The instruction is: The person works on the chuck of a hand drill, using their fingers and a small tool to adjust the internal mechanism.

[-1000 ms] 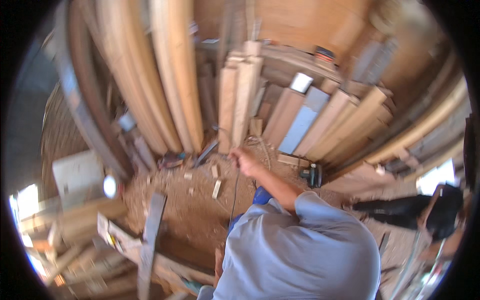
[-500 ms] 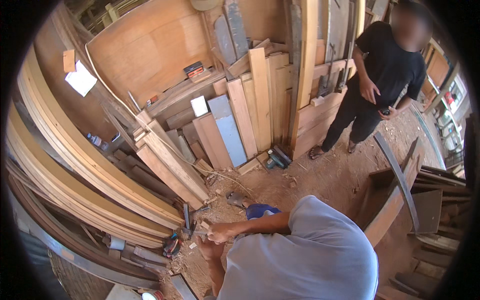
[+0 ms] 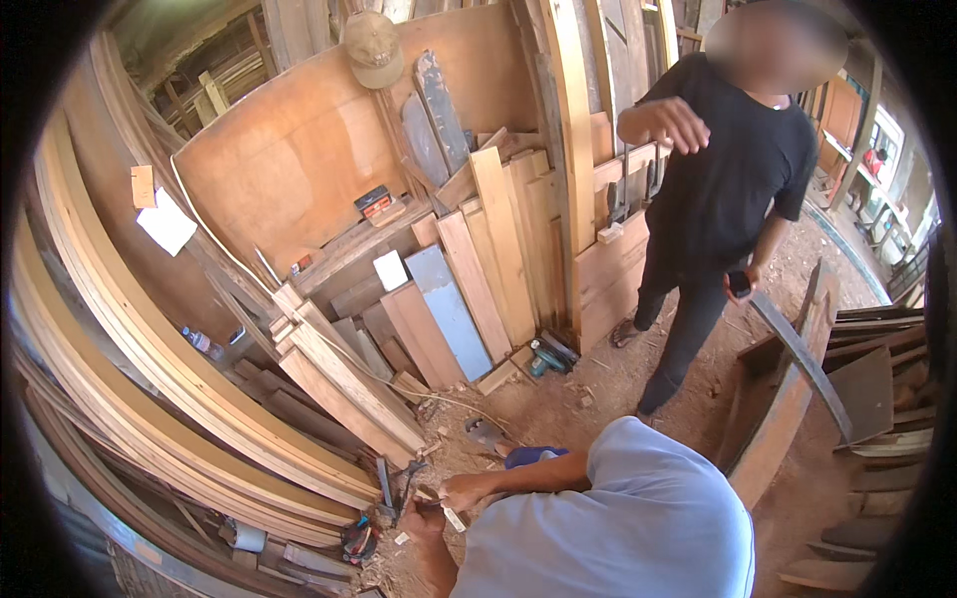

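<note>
Low in the head view, my right hand [image 3: 465, 490] and my left hand [image 3: 423, 520] are close together above the wood-littered floor. Both have curled fingers. A small pale strip [image 3: 454, 518] sticks out beside the right hand, and something brownish and dark shows between the hands; which hand grips which piece is not clear. My grey shirt [image 3: 618, 518] and part of my blue shorts [image 3: 533, 455] show behind my forearms. Left of the hands, a dark upright metal piece [image 3: 385, 481] stands near a red and black tool [image 3: 359, 539].
Long curved timbers [image 3: 199, 379] fill the left. Boards [image 3: 449, 309] lean on the far wall, with a green power tool [image 3: 548, 356] at their foot. A co-worker in black [image 3: 738, 179] stands at far right, one hand raised, the other holding a dark object [image 3: 739, 285]. Planks [image 3: 788, 389] lie right.
The co-worker has come closer, raising one hand and lowering the other with the dark object. My hands stay together; the pale strip now shows beside the right hand. The view has shifted slightly.
</note>
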Available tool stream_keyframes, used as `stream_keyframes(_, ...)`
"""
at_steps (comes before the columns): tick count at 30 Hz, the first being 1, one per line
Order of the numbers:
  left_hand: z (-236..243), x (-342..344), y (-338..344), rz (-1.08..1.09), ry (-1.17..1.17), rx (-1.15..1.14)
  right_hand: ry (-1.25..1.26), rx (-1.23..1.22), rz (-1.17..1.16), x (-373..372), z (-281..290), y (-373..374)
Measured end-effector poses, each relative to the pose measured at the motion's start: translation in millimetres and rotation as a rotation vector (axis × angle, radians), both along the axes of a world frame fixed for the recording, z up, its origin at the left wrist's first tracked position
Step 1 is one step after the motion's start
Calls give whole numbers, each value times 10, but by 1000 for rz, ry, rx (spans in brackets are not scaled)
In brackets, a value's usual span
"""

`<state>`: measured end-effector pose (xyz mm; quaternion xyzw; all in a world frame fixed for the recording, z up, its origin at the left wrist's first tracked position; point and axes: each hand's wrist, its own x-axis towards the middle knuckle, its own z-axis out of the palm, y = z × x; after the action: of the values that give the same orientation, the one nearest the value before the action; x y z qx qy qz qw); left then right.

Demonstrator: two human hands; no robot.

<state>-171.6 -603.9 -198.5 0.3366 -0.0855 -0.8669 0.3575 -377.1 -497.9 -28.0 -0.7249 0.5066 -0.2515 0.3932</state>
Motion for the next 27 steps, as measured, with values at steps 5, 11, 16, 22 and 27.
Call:
stream_keyframes(5, 598, -478, 275, -41, -45, 175, 38, 51, -129, -118, -692, -56)
stream_keyframes(11, 171, 135, 241, 11, -41, 64, 75, 224, -63, 62, -159, -200)
stream_keyframes(16, 224, 54, 581, -34, -6, 56, -46, 147, 76, 14, -929, -282)
stream_keyframes(22, -335, 523, 1235, 67, -518, -21, 267, 163, 94, -1, -982, -501)
stream_keyframes(27, -68, 664, 1609, -233, -1070, -217, 406, 77, 197, -222, -1346, -419)
